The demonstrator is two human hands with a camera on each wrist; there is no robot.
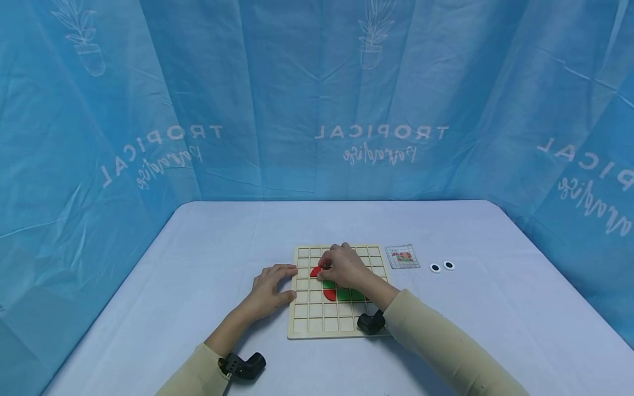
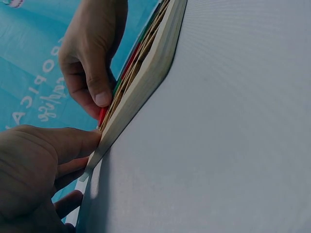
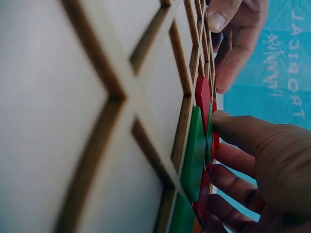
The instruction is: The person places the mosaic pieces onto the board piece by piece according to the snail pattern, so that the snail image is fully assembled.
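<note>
A square wooden grid board [image 1: 303, 324] lies on the white table, with red and green flat pieces set in some of its squares. My right hand [image 1: 346, 268] reaches over the board, its thumb and fingertips pinching a red piece [image 1: 315, 271] at the upper left of the grid. Below the thumb are a curved red piece [image 1: 329, 295] and a green piece [image 1: 343, 295]; the hand hides part of the pattern. My left hand [image 1: 269, 290] rests at the board's left edge, thumb and fingers spread and touching it. The right wrist view shows a long green piece [image 3: 193, 155] close up.
Right of the board lies a small pattern card [image 1: 402, 257] with a gridded picture. Beyond it are two white discs with black centres, a nearer eye piece [image 1: 435, 268] and a farther eye piece [image 1: 448, 265]. A blue printed curtain [image 1: 297, 99] hangs behind the table.
</note>
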